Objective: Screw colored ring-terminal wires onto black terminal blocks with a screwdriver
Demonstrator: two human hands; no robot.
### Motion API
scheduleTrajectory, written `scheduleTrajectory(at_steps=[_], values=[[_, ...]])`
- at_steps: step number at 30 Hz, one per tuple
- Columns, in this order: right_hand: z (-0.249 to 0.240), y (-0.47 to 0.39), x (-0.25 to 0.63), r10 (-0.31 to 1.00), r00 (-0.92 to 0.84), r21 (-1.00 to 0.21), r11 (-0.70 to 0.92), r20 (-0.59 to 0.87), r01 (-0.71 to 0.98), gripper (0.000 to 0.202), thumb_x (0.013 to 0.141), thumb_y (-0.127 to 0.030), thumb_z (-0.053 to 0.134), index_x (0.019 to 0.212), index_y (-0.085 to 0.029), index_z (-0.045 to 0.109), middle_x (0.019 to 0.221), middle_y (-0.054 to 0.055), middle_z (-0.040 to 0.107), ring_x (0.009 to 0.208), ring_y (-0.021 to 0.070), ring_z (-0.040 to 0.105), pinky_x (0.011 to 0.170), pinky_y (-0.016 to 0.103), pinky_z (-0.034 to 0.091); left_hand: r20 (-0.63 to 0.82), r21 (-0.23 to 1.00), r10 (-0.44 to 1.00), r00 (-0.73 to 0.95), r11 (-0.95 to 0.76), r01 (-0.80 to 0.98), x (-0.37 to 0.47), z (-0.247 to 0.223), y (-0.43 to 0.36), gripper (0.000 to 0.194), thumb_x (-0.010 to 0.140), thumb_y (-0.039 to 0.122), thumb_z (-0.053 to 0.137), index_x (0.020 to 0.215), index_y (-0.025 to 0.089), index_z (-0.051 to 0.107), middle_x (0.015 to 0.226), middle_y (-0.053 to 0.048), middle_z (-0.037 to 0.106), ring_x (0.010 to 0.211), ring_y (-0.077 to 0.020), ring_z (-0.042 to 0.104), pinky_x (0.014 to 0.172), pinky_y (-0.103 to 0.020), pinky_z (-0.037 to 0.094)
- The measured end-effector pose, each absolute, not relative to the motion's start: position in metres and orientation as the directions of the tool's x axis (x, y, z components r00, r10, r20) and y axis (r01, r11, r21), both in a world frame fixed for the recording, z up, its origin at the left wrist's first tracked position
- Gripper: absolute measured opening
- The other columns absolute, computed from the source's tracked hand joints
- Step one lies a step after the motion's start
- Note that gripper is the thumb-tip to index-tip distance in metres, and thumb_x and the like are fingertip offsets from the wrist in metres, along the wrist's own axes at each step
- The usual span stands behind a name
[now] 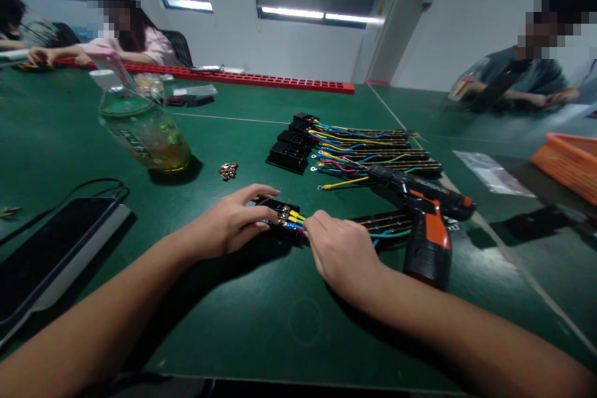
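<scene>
A small black socket housing [293,206] with brass screw terminals lies in front of me, held at its left end between the thumb and fingers of my left hand [236,217]. Yellow, blue and red wires with ring lugs [295,217] meet its terminals. Just right of the housing, my right hand [342,242] is closed in a pinch around these wires. Past that hand runs a black strip [387,221] with a green wire beside it. An orange and black cordless screwdriver [431,217] lies to the right, its bit pointing left. Behind the housing is a small pile of brass screws [228,170].
More black housings [288,152] with wired strips [401,152] lie farther back. A bottle of amber drink [144,130] and a phone-like device [60,255] are on the left. An orange basket [571,165] and a plastic bag [492,173] are right. Other people sit across the table.
</scene>
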State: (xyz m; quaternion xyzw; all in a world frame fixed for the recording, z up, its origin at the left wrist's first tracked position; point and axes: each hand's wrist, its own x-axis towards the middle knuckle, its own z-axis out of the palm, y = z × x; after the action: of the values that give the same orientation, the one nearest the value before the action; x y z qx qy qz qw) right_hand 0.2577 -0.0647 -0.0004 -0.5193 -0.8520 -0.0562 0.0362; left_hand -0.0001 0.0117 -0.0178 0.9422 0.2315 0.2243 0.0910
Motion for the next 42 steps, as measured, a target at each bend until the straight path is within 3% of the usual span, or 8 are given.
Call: scheduleTrajectory(at_steps=[28,42], values=[[0.0010,-0.0653,0.2562,0.884,-0.443,0.060,0.439,0.148,0.896,0.018,0.100,-0.016,0.049,0.099,-0.019,0.067,0.092,0.006,0.068,0.074,0.0190,0.062,0.061,0.034,0.025,0.391,0.279,0.470,0.792,-0.880,0.384,-0.0014,-0.0202,0.0123,0.023,0.101,0.015,0.055,0.116,0.024,0.070,0.139,-0.011,0.053,0.125,-0.0238,0.060,0.104,-0.039,0.056],[-0.0002,-0.0669,0.2573,0.873,-0.434,0.068,0.430,0.223,0.900,0.017,0.101,-0.021,0.052,0.093,-0.019,0.068,0.086,0.004,0.068,0.070,0.0178,0.059,0.062,0.034,0.020,0.372,0.247,0.443,0.816,-0.894,0.373,-0.0036,-0.0218,0.0156,0.025,0.101,0.015,0.055,0.119,0.024,0.070,0.143,-0.012,0.060,0.127,-0.0262,0.061,0.105,-0.045,0.054]])
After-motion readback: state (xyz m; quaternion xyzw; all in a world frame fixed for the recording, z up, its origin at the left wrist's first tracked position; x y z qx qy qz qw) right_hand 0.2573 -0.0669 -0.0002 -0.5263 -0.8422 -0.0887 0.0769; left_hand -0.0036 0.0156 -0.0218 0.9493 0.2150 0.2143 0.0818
